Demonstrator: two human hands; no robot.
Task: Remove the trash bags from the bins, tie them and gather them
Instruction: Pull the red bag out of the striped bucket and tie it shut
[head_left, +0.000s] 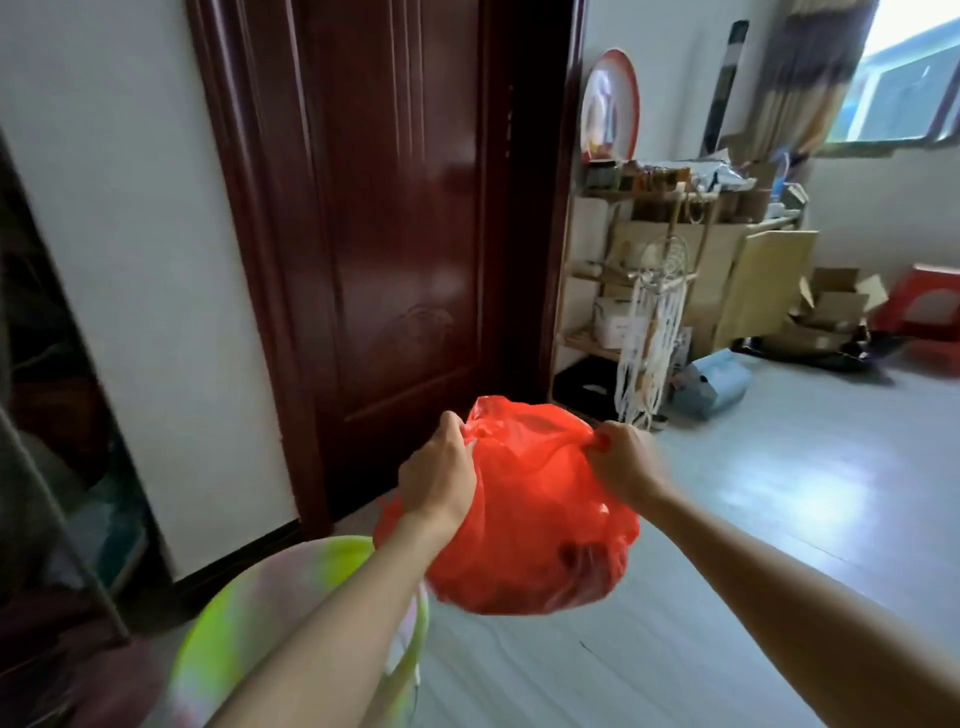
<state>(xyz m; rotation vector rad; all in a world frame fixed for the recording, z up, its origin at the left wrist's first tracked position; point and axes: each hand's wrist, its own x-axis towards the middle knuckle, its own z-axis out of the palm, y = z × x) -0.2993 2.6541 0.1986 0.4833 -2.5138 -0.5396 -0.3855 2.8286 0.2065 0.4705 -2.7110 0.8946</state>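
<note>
A filled red plastic trash bag (524, 514) hangs in the air in front of me, above the floor. My left hand (439, 475) grips the left side of its top edge. My right hand (623, 460) pinches the right side of the top edge. The bag's mouth is stretched between both hands, and dark contents show through near its bottom. A light green bin (228, 618) stands below my left forearm at the lower left, blurred, with its inside mostly hidden by my arm.
A dark red wooden door (395, 234) is shut straight ahead. A wooden shelf (613, 291) with clutter stands right of it, with cardboard boxes (831, 306) and a red stool (930, 306) farther right. Pale tiled floor (779, 493) spreads to the right.
</note>
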